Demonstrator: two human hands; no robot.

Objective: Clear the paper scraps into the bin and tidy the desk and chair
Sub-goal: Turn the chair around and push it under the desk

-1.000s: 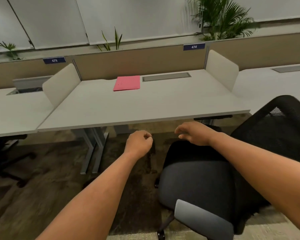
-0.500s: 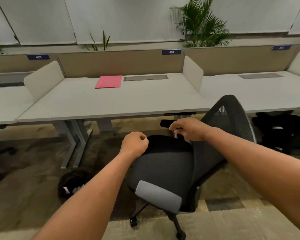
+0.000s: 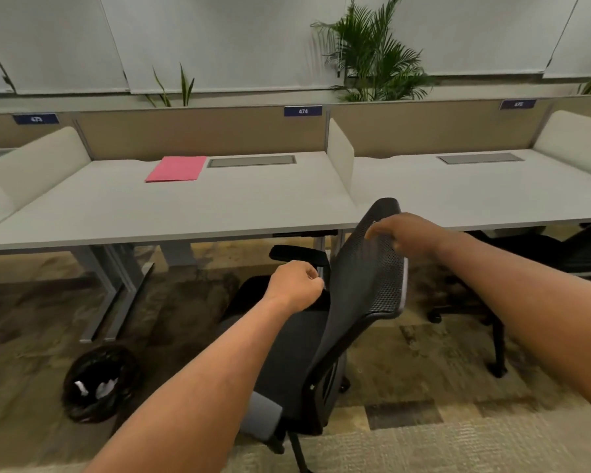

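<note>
The chair (image 3: 338, 319) stood side-on just short of the desk (image 3: 219, 213) — right hand (image 3: 410, 233) gripping its backrest top, left hand (image 3: 296, 283) fisted, empty, beside the backrest's edge.

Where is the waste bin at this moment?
In the head view the bin stands on the carpet at lower left, just in front of the desk leg and left of the chair, with white paper scraps inside.

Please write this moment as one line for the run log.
step: tidy chair | right hand: on chair backrest | left hand: fisted, by armrest | bin: holds scraps | desk: pink folder
</note>
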